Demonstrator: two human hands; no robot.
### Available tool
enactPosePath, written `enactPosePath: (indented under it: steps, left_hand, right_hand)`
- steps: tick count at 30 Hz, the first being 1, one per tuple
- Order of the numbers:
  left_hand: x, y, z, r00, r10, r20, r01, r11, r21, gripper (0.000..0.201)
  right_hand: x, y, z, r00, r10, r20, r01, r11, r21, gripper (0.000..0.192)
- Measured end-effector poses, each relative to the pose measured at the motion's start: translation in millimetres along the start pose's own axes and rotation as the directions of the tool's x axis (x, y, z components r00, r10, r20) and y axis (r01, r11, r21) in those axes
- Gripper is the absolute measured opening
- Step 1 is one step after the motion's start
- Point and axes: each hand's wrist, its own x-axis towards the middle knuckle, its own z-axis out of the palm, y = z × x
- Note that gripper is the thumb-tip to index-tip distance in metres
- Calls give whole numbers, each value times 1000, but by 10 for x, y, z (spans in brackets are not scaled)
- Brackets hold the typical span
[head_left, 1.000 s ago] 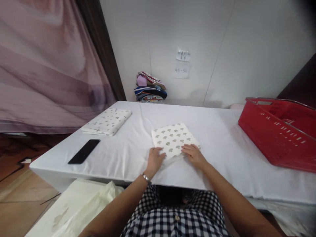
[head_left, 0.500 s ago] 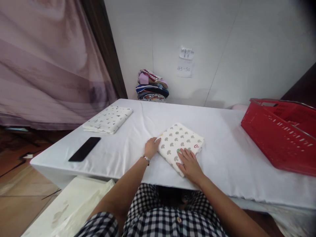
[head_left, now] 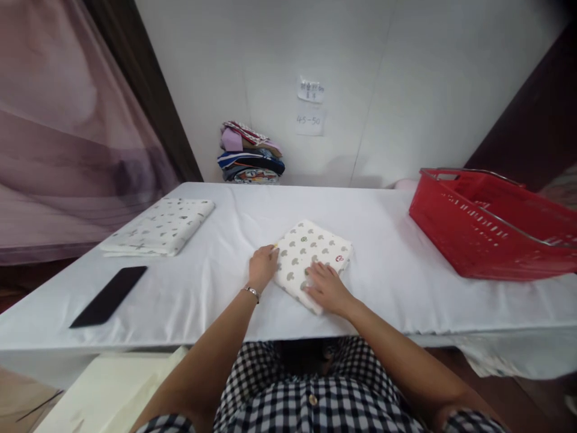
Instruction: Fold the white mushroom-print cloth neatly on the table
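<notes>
A folded white cloth (head_left: 311,243) printed with grey mushrooms, plus a red one and a green one, lies turned at an angle before me on the table. My left hand (head_left: 263,267), a bracelet on its wrist, has its fingers bent closed on the cloth's left corner; the fingertips are partly hidden. Flat on the cloth's near right part rests my right hand (head_left: 329,288), fingers stretched and slightly spread. A second folded white cloth (head_left: 162,225) with small dark prints lies at the table's left side.
A black phone-like slab (head_left: 109,296) lies near the front left of the white-covered table (head_left: 378,240). At the right stands a red plastic basket (head_left: 469,234) with metal handles. A pile of folded fabrics (head_left: 251,159) sits behind the far edge, below paper notes (head_left: 310,108) on the wall.
The camera view has turned right, so things appear further left and more of the basket shows. Both hands remain on the mushroom-print cloth, in nearly the same places.
</notes>
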Motion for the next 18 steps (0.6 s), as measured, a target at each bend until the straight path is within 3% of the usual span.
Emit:
enactPosePath:
  steps: [6,10,13,18]
  left_hand:
    - [-40,110,55,996,29,83,-41,988,152,45]
    - [-33,115,22,995,29,97,-45,985,167,45]
    - [-31,119,21,995,22,93,-38,983,179,45]
    - [-23,105,36,995,18,93,-34,984,175,45]
  right_hand:
    - [328,237,-14,944,322,-70,-326,943,-59,72]
    - [369,307,54,939,341,-52,-343,937,-63,75]
    - [436,372,-15,929,371,-11,-371,927,-46,78]
    - [518,608,-82,850,526,-36,-527,850,-22,80]
